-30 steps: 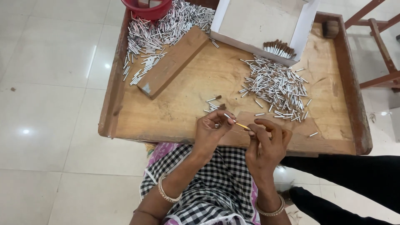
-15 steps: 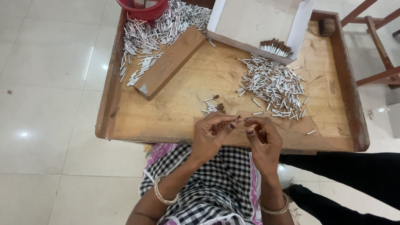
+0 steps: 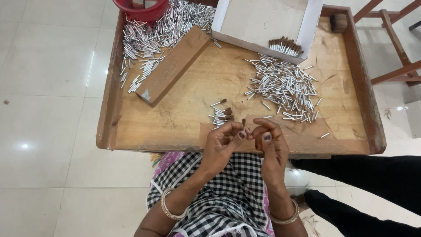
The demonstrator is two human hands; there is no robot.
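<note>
left hand (image 3: pixel 226 139) pinching small brown-tipped stick (image 3: pixel 244 123), right hand (image 3: pixel 271 141) curled, grasp unclear

Both hands meet at lower centre over the near edge of the wooden counter (image 3: pixel 175 114): left hand (image 3: pixel 223 142) and right hand (image 3: pixel 271 147) with fingers (image 3: pixel 242 134) pinched together around a small brown-tipped stick (image 3: pixel 244 123), mostly hidden. Just above them lies a small cluster of silver tubes (image 3: pixel 221 115), with a big silver pile (image 3: pixel 285 85) at centre right. Upper frame: wooden block (image 3: pixel 173 66), white box (image 3: pixel 263 19), red bowl (image 3: pixel 142 8), another tube heap (image 3: pixel 149 39) upper left.
</note>
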